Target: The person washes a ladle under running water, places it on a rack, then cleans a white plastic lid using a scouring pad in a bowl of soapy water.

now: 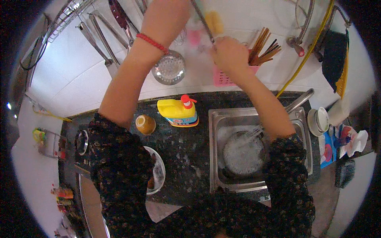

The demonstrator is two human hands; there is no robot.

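Observation:
My left hand (171, 15) is raised at the top edge, a red braided bracelet (152, 43) on its wrist; its fingers are out of view. Below the wrist, a round perforated metal skimmer (169, 70) hangs against the white wall. My right hand (228, 56) is closed on the lower end of a thin dark rod (204, 20), which runs up out of the picture. Just behind that hand, a pink perforated basket (223, 78) holds several chopsticks (262, 44). In the steel sink (212, 142), water runs from the faucet (300, 99) into a round vessel of cloudy, foamy water (242, 154).
A yellow detergent jug (175, 109) with a red pump and an upturned brown cup (146, 124) stand on the dark counter (187, 157). My left sleeve partly hides a white bowl (161, 171). Utensils (101, 35) hang upper left; stacked bowls (318, 120) sit right of the sink.

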